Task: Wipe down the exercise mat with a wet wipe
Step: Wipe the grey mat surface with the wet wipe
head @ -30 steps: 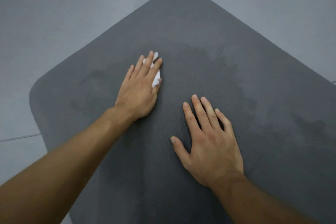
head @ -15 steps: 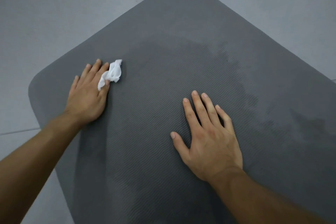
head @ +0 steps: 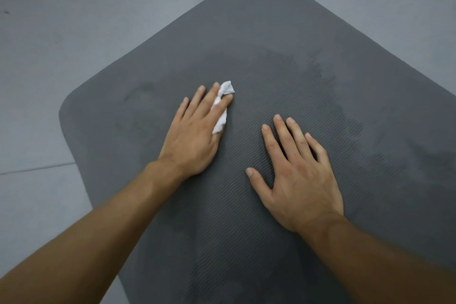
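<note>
1. The person's left grip (head: 192,136) is lying palm down on the gray mat (head: 271,20), its fingers straight and slightly fanned rather than curled.
2. This grip is pressing a crumpled white wipe (head: 221,119) flat against the mat; the forefinger is crossing over the wipe, and a twisted end is poking out beyond the fingertips.
3. The wipe is sitting toward the middle of the mat, just left of the right grip (head: 298,180) and well in from the mat's rounded left corner.
4. The right grip is resting flat on the mat with nothing under it that shows, fingers spread apart and thumb stretched out to the left.
5. The two grips are lying near each other but not touching.
6. A darker damp patch (head: 283,76) is showing on the mat's ribbed surface beyond and to the right of both grips.
7. The mat is lying at an angle on a pale gray floor (head: 74,20), with one rounded corner pointing away from the person.
8. A thin seam (head: 37,169) is running across the floor to the left of the mat.
</note>
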A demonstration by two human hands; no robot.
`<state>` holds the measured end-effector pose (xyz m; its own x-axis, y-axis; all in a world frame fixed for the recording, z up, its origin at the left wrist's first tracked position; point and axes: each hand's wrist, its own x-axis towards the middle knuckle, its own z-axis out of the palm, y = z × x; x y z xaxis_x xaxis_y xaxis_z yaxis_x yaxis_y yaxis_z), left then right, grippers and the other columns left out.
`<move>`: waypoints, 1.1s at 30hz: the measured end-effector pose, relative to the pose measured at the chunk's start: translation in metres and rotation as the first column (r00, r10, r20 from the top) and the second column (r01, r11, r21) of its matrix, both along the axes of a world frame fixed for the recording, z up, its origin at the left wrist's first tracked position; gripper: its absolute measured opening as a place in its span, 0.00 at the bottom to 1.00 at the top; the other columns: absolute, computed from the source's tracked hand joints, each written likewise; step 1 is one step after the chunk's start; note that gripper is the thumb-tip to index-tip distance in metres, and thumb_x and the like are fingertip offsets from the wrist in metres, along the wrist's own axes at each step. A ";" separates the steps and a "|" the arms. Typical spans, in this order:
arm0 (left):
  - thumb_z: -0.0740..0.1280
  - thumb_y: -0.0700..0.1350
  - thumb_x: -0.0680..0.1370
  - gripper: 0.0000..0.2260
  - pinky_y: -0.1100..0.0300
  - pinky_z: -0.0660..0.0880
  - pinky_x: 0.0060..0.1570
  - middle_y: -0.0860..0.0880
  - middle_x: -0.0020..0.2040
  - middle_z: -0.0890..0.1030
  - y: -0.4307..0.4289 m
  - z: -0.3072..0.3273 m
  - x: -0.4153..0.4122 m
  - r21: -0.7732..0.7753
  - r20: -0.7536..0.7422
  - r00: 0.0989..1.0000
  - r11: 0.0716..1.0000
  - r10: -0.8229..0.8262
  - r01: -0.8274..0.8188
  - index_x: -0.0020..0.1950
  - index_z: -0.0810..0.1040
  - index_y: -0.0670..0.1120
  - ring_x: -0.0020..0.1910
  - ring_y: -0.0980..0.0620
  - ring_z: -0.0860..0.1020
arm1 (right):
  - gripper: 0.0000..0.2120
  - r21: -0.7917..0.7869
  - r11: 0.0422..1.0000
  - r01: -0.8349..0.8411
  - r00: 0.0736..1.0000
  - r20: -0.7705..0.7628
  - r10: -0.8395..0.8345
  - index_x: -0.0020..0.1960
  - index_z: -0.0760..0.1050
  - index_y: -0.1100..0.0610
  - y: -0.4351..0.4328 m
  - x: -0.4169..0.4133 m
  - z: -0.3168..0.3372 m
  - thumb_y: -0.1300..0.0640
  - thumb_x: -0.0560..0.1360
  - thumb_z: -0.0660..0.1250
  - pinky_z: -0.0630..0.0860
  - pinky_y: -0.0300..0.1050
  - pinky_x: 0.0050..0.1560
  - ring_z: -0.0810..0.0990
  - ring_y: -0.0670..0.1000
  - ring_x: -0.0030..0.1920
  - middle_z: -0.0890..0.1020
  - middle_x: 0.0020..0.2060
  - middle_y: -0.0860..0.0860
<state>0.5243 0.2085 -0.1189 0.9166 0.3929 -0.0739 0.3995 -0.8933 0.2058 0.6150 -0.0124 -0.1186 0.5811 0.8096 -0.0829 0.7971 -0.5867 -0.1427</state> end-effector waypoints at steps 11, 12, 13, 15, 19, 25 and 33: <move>0.49 0.51 0.88 0.22 0.43 0.48 0.80 0.54 0.84 0.51 0.065 0.000 -0.097 -0.040 -0.023 0.950 0.949 0.312 -0.313 0.83 0.54 0.58 0.83 0.51 0.47 | 0.36 -0.035 0.999 -0.037 0.998 0.051 0.039 0.84 0.52 0.50 0.000 -0.001 0.001 0.32 0.82 0.40 0.53 0.57 0.80 0.48 0.53 0.83 0.52 0.83 0.50; 0.49 0.50 0.87 0.23 0.43 0.48 0.80 0.53 0.84 0.51 0.074 0.000 -0.102 -0.051 -0.019 0.940 0.938 0.342 -0.342 0.83 0.54 0.57 0.83 0.50 0.48 | 0.36 -0.032 0.999 -0.033 0.998 0.057 0.035 0.84 0.52 0.50 0.000 -0.001 0.000 0.32 0.82 0.40 0.54 0.57 0.80 0.49 0.53 0.83 0.52 0.83 0.50; 0.49 0.50 0.87 0.23 0.42 0.49 0.80 0.51 0.84 0.53 0.083 0.001 -0.107 -0.060 -0.011 0.923 0.922 0.384 -0.383 0.83 0.55 0.56 0.83 0.48 0.49 | 0.36 -0.028 0.999 -0.030 0.998 0.062 0.031 0.84 0.53 0.50 0.001 -0.002 0.000 0.32 0.82 0.41 0.54 0.57 0.80 0.49 0.53 0.83 0.53 0.83 0.51; 0.49 0.47 0.87 0.23 0.41 0.50 0.80 0.47 0.84 0.56 0.099 0.003 -0.119 -0.071 0.002 0.886 0.884 0.464 -0.463 0.83 0.56 0.53 0.83 0.45 0.51 | 0.36 -0.021 0.999 -0.027 0.997 0.073 0.028 0.83 0.53 0.51 0.001 -0.002 0.000 0.32 0.82 0.42 0.55 0.57 0.80 0.50 0.53 0.83 0.54 0.83 0.51; 0.52 0.41 0.85 0.25 0.39 0.51 0.80 0.46 0.83 0.58 0.087 0.004 -0.126 -0.114 0.072 0.865 0.866 0.497 -0.488 0.83 0.59 0.50 0.83 0.42 0.52 | 0.36 -0.023 0.999 -0.034 0.996 0.086 0.036 0.83 0.53 0.51 0.001 -0.001 -0.002 0.32 0.82 0.41 0.55 0.58 0.79 0.50 0.54 0.83 0.54 0.83 0.52; 0.47 0.53 0.85 0.25 0.51 0.44 0.81 0.55 0.85 0.48 0.022 0.006 -0.118 -0.044 0.003 0.984 0.984 0.176 -0.175 0.84 0.53 0.55 0.83 0.53 0.45 | 0.35 -0.024 0.998 -0.054 0.995 0.088 0.056 0.83 0.53 0.52 0.000 -0.001 -0.002 0.34 0.83 0.39 0.55 0.59 0.80 0.51 0.55 0.83 0.54 0.83 0.52; 0.48 0.53 0.87 0.25 0.52 0.42 0.81 0.57 0.84 0.44 -0.033 0.006 -0.112 -0.022 -0.032 0.999 1.000 0.018 -0.019 0.85 0.48 0.54 0.82 0.58 0.40 | 0.34 -0.061 0.997 -0.045 0.998 0.040 0.047 0.84 0.44 0.54 0.001 -0.005 -0.002 0.37 0.84 0.35 0.46 0.55 0.82 0.42 0.54 0.83 0.45 0.84 0.51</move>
<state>0.4121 0.1759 -0.1129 0.9062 0.4078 -0.1117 0.4227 -0.8809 0.2130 0.6097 -0.0112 -0.1210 0.5471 0.8299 -0.1089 0.8280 -0.5557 -0.0746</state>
